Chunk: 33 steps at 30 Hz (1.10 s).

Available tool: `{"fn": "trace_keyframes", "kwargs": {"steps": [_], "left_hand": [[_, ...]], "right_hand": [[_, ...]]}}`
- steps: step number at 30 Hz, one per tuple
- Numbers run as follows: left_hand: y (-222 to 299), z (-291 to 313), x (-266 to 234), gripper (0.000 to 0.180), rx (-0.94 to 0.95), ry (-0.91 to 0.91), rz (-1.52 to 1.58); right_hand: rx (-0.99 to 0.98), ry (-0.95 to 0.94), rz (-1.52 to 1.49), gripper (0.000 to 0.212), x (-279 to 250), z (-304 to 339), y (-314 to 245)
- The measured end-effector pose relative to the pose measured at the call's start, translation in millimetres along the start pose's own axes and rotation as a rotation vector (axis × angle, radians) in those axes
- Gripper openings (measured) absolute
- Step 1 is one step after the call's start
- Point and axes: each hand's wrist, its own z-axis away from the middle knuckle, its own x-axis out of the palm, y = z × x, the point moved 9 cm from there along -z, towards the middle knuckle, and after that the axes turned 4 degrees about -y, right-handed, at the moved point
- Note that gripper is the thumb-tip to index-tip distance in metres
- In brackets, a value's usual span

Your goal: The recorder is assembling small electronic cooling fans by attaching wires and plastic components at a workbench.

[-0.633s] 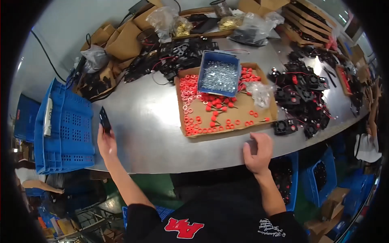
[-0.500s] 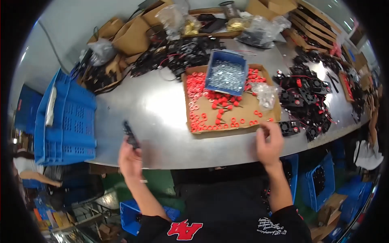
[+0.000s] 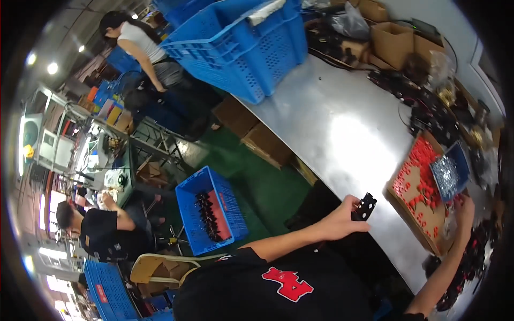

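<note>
My left hand [image 3: 344,219] is closed round a small flat black plastic part [image 3: 365,207] with pale round spots, held just past the front edge of the metal table [image 3: 300,109]. My right hand [image 3: 465,214] is over the right side of a shallow cardboard tray [image 3: 400,207], close to a blue bin [image 3: 465,160] of small shiny metal pieces. Its fingertips are too small and crowded to make out. Red rings and red-capped pieces [image 3: 423,174] lie in the tray around the bin.
A big blue crate [image 3: 257,59] stands at the table's far end. On the floor, a blue bin [image 3: 211,176] holds several black parts. Black parts [image 3: 415,96] and cardboard boxes [image 3: 391,43] line the table's back. Two people [image 3: 155,59] [image 3: 107,230] are at the left.
The view has swung left and tilted, bringing the floor bin and two people into sight. My right hand has moved in over the tray; my left still holds the black part.
</note>
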Motion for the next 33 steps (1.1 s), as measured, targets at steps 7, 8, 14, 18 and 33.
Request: {"fn": "trace_keyframes", "kwargs": {"steps": [7, 8, 14, 18, 33], "left_hand": [[12.4, 3.0, -19.2, 0.044, -0.041, 0.088, 0.131], [16.4, -1.4, -13.6, 0.042, -0.107, 0.011, 0.306], [33.5, 2.9, -2.5, 0.026, -0.091, -0.117, 0.200], [30.7, -0.8, 30.9, 0.024, -0.038, -0.207, 0.407], [25.9, -1.0, 56.6, 0.019, -0.164, -0.298, 0.216]], "right_hand": [[0.013, 0.137, -0.191, 0.030, -2.5, 3.9, 7.5], [0.034, 0.235, -0.234, 0.032, -4.4, 10.9, 27.9], [0.070, 0.611, -0.223, 0.035, -45.8, 60.6, 8.0], [0.171, 0.491, -0.944, 0.027, -36.2, 136.7, -106.7], [-0.080, 0.189, -1.099, 0.020, 14.0, 215.5, -263.0]]}}
